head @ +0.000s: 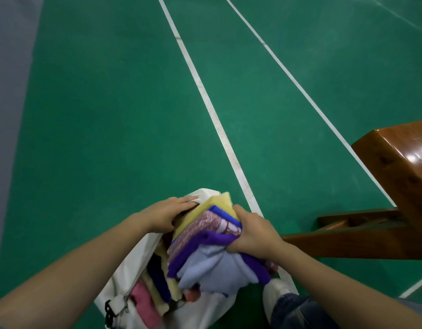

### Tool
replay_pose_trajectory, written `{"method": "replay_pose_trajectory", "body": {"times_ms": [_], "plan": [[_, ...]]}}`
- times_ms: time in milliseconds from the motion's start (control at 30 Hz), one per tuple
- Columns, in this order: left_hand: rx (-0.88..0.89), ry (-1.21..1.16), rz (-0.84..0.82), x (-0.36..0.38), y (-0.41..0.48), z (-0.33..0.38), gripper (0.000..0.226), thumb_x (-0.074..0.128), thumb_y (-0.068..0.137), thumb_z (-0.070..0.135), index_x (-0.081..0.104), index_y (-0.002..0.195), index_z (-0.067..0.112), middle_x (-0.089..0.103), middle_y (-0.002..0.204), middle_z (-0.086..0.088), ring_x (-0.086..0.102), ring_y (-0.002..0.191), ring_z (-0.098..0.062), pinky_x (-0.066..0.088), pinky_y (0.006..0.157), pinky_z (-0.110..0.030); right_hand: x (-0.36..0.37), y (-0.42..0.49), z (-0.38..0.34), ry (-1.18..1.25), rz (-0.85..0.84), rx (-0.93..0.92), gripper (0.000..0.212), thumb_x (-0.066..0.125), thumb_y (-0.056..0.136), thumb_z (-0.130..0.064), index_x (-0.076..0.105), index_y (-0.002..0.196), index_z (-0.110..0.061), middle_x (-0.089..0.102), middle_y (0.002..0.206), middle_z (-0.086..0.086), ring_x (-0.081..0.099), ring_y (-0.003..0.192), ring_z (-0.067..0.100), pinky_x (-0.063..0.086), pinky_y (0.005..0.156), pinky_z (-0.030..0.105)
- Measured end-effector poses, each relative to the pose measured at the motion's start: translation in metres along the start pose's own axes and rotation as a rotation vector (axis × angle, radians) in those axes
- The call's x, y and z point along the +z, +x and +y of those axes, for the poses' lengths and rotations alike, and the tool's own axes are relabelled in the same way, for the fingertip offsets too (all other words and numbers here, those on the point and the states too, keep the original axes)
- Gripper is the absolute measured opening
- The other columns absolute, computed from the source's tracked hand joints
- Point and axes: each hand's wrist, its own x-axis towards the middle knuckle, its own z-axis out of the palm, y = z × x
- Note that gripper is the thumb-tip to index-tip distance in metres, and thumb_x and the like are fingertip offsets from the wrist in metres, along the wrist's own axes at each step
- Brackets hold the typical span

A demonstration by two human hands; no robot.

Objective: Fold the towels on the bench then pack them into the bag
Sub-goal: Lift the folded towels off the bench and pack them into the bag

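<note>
Towels [205, 248], folded and stacked in yellow, pink, purple and pale blue, hang at the mouth of the white bag [124, 276], their lower end already inside the opening. The right hand [255, 233] grips the stack from its right side, fingers curled into the cloth. The left hand [167, 214] holds the bag's zipper rim, fingers over the edge, thumb below. More towels [143, 302] lie inside the bag. Beside the bag stands a white shoe [276, 293]. To the right is the wooden bench [400, 167], on a green court floor [110, 115] with white lines [212, 110].
</note>
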Motion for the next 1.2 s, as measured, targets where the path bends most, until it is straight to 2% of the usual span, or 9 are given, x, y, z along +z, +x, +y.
{"method": "replay_pose_trajectory", "body": {"times_ms": [167,300,433,533,633,767,933,1067,1200], "plan": [[0.061,-0.089,0.055,0.0,0.005,0.0,0.079,0.056,0.073,0.01,0.031,0.146,0.03,0.028,0.153,0.01,0.038,0.129,-0.02,0.037,0.103,-0.034,-0.007,0.011,0.004,-0.031,0.153,0.131,0.045,0.071,0.064,-0.037,0.038,0.09,-0.02,0.057,0.076,-0.003,0.054,0.066,0.019,0.041,0.056,0.029],[0.038,-0.055,0.024,-0.005,0.006,0.008,0.085,0.049,0.073,0.002,0.024,0.148,0.031,0.019,0.155,0.01,0.035,0.127,-0.021,0.037,0.102,-0.039,-0.004,0.013,0.006,-0.125,0.269,0.164,0.045,0.068,0.065,-0.039,0.033,0.085,-0.021,0.047,0.072,-0.006,0.05,0.065,0.02,0.034,0.051,0.028],[0.003,0.015,0.0,-0.009,0.006,0.019,0.09,0.044,0.072,-0.007,0.018,0.148,0.033,0.016,0.155,0.013,0.037,0.122,-0.02,0.041,0.095,-0.036,0.001,0.012,0.013,-0.161,0.321,0.211,0.043,0.065,0.067,-0.033,0.029,0.087,-0.022,0.044,0.078,-0.005,0.048,0.072,0.022,0.031,0.056,0.029],[-0.016,0.029,0.037,-0.011,0.01,0.025,0.087,0.045,0.074,-0.006,0.019,0.148,0.032,0.017,0.156,0.014,0.034,0.13,-0.018,0.041,0.097,-0.035,0.003,0.014,0.015,-0.194,0.323,0.265,0.041,0.063,0.07,-0.029,0.03,0.093,-0.02,0.049,0.09,0.0,0.045,0.077,0.022,0.032,0.062,0.03],[-0.03,0.0,0.06,-0.014,0.021,0.023,0.087,0.047,0.071,-0.006,0.026,0.148,0.029,0.02,0.155,0.013,0.031,0.137,-0.017,0.039,0.102,-0.034,0.01,0.018,0.008,-0.269,0.297,0.297,0.042,0.061,0.073,-0.027,0.036,0.105,-0.016,0.052,0.103,0.004,0.049,0.087,0.025,0.032,0.066,0.031],[0.004,-0.156,0.106,-0.008,0.029,0.013,0.084,0.043,0.062,0.004,0.039,0.143,0.027,0.032,0.151,0.008,0.037,0.136,-0.016,0.038,0.105,-0.035,0.042,0.022,-0.012,-0.227,0.201,0.23,0.053,0.061,0.075,-0.032,0.036,0.119,-0.017,0.051,0.108,0.004,0.053,0.099,0.025,0.042,0.077,0.033],[0.002,-0.228,0.122,-0.005,0.023,0.01,0.075,0.056,0.074,0.003,0.039,0.142,0.026,0.035,0.15,0.01,0.038,0.134,-0.013,0.036,0.108,-0.035,0.069,0.035,-0.021,-0.219,0.143,0.208,0.073,0.06,0.08,-0.036,0.023,0.139,-0.016,0.049,0.116,0.007,0.049,0.103,0.026,0.037,0.076,0.033],[0.0,-0.149,0.072,-0.012,0.024,0.013,0.087,0.043,0.066,-0.012,0.035,0.144,0.025,0.026,0.153,0.011,0.03,0.139,-0.013,0.031,0.11,-0.033,0.085,0.036,-0.018,-0.232,0.108,0.255,0.071,0.059,0.082,-0.034,0.022,0.14,-0.016,0.048,0.121,0.008,0.048,0.107,0.025,0.039,0.081,0.034],[-0.003,-0.121,0.058,-0.016,0.026,0.016,0.088,0.042,0.069,-0.015,0.03,0.146,0.024,0.022,0.155,0.012,0.026,0.14,-0.011,0.029,0.109,-0.026,0.091,0.039,-0.019,-0.282,0.008,0.211,0.065,0.059,0.082,-0.025,0.025,0.138,-0.019,0.044,0.124,0.009,0.045,0.11,0.028,0.032,0.075,0.035]]}}
